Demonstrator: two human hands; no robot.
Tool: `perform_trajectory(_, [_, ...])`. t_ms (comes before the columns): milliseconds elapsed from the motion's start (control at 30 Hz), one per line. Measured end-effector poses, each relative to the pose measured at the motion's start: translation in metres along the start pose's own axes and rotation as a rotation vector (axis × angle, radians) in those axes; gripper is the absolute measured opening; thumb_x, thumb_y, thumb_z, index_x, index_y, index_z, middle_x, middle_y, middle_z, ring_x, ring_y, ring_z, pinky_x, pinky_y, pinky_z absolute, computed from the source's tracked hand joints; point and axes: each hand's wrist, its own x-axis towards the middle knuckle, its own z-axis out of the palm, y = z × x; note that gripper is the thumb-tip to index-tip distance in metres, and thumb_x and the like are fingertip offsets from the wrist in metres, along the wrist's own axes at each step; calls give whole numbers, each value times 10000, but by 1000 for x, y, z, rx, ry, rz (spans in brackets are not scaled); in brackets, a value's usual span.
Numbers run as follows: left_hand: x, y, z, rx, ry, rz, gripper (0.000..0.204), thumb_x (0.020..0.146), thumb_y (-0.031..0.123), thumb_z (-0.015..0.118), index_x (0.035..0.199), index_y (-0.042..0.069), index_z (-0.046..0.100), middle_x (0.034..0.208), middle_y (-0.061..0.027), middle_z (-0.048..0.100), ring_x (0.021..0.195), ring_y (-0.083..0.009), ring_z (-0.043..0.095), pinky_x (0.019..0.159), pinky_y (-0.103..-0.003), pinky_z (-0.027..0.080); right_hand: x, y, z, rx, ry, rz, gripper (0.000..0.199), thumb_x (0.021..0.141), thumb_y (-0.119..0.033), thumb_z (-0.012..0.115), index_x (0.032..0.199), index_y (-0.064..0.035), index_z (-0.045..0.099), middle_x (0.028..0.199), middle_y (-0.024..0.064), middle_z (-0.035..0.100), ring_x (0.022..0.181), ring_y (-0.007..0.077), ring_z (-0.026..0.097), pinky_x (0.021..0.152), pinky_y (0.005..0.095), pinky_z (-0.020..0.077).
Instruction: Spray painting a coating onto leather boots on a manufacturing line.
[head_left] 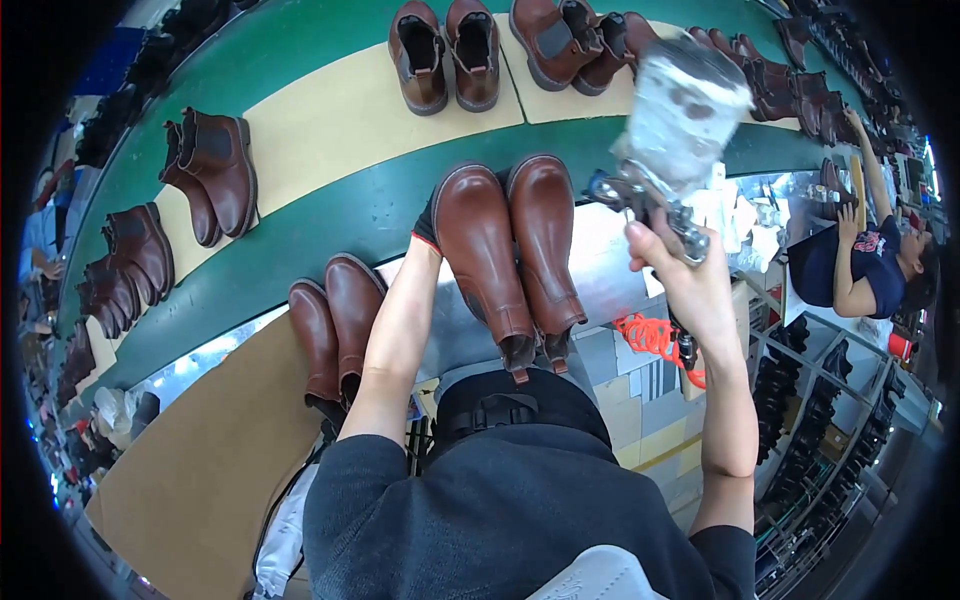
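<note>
A pair of glossy brown ankle boots (475, 240) is in front of my waist, toes pointing away from me. My left hand (425, 228), in a black glove with a red cuff, is closed on the pair from the left; most of its fingers are hidden behind the boots. Bare and raised on the right, my right hand (690, 275) grips a metal spray gun (640, 190) with a cloudy, translucent cup (690, 115) on top. The gun is close to the boots' right side, apart from them. An orange coiled hose (648, 335) hangs below my right hand.
Another brown pair (345, 310) rests by my left forearm, near a brown board (200, 455). Beyond, a green conveyor (340, 220) with tan boards carries several boot pairs (445, 55). At right, a co-worker (850, 260) reaches toward boots, above a shelf rack (825, 400) of dark footwear.
</note>
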Motion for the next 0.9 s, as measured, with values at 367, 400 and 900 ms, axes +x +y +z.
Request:
perform_trajectory(367, [-2, -3, -11, 139, -171, 88, 209, 922, 74, 530, 1123, 58, 586, 1098, -85, 605, 967, -172, 556, 919, -332, 463, -31, -21, 13, -149, -111, -77, 318, 853, -220, 682, 1003, 56, 632, 647, 55, 577, 613, 77, 484, 563, 252, 423])
perform_trajectory(400, [-1, -2, 11, 174, -177, 105, 206, 922, 76, 532, 1120, 58, 587, 1099, -85, 605, 968, -173, 558, 917, -332, 464, -28, -26, 14, -216, -123, -86, 338, 852, -192, 678, 1083, 48, 621, 677, 90, 607, 621, 79, 490, 576, 261, 436])
perform_trajectory(900, [3, 8, 15, -41, 59, -31, 199, 930, 89, 527, 1120, 65, 585, 1077, -75, 604, 978, -164, 557, 927, -327, 458, -17, -18, 15, -139, -32, -69, 276, 847, -218, 690, 762, 19, 578, 589, -1, 456, 580, 63, 393, 524, 245, 364])
